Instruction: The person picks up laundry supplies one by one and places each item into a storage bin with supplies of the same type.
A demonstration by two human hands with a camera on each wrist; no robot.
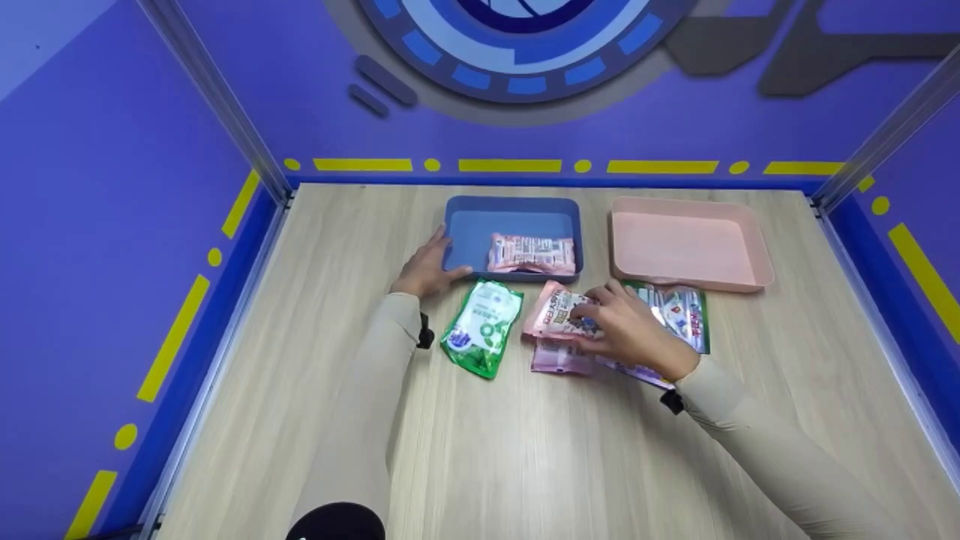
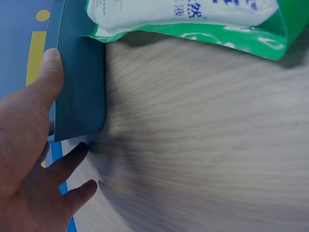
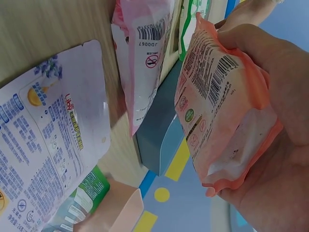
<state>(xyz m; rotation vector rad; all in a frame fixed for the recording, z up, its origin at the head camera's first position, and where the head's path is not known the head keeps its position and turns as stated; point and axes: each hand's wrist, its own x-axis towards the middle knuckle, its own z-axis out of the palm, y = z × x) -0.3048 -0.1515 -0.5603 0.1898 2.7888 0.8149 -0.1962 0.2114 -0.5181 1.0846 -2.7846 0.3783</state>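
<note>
My right hand grips a pink pouch above the table; the right wrist view shows the barcoded back of this pouch between thumb and fingers. My left hand rests at the near left corner of the blue tray, its thumb lying on the rim and its other fingers spread along the side. A pink pack lies inside that tray. In front of the tray, close to my left hand, is a green and white pouch. Beneath the held pouch lies another pink-purple pouch.
A pink tray stands to the right of the blue one. Under and beside my right arm lie a green-edged pouch and a lavender Liby pouch. Printed walls enclose the wooden table at the back and sides.
</note>
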